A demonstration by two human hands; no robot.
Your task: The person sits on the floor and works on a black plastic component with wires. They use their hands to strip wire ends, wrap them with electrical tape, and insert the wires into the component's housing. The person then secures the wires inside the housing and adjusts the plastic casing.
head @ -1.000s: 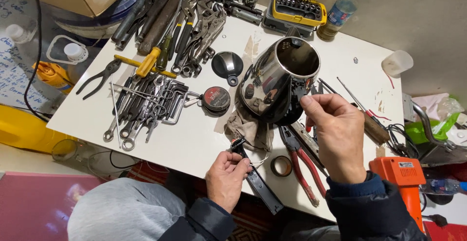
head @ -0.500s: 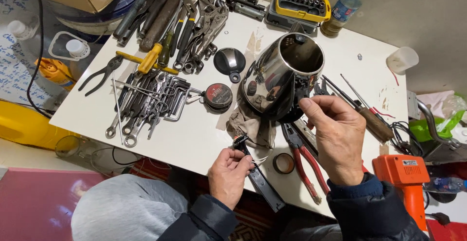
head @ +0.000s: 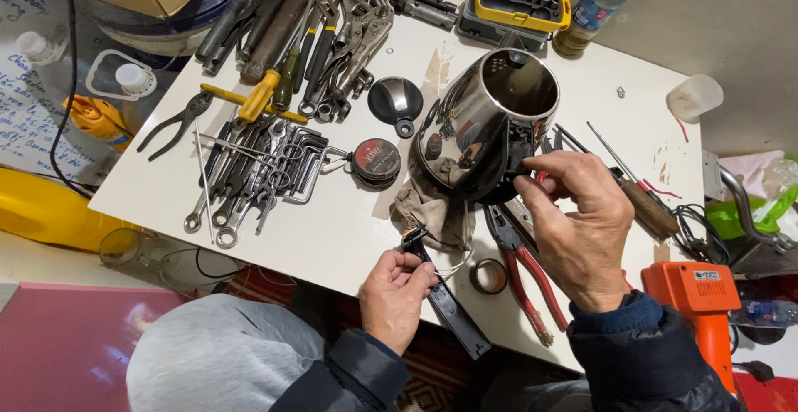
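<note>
A shiny steel electric kettle [head: 478,125] lies tilted on a grey rag [head: 424,208] on the white table [head: 332,237]. My right hand [head: 578,229] grips the black part on the kettle's side, fingers pinched there. My left hand [head: 397,294] holds the upper end of a long black plastic handle piece [head: 449,304] near the table's front edge, with thin wires running from it toward the kettle.
Wrenches and hex keys [head: 258,171] and pliers [head: 170,121] lie at left. Red-handled pliers [head: 524,271] and a tape roll [head: 489,276] sit below the kettle. A yellow bit case [head: 519,0], a black lid [head: 395,100], a round tin [head: 376,161] and an orange drill [head: 702,304] are nearby.
The view has drifted slightly. My right hand has shifted a little on the kettle's side; my left hand stays on the black handle piece.
</note>
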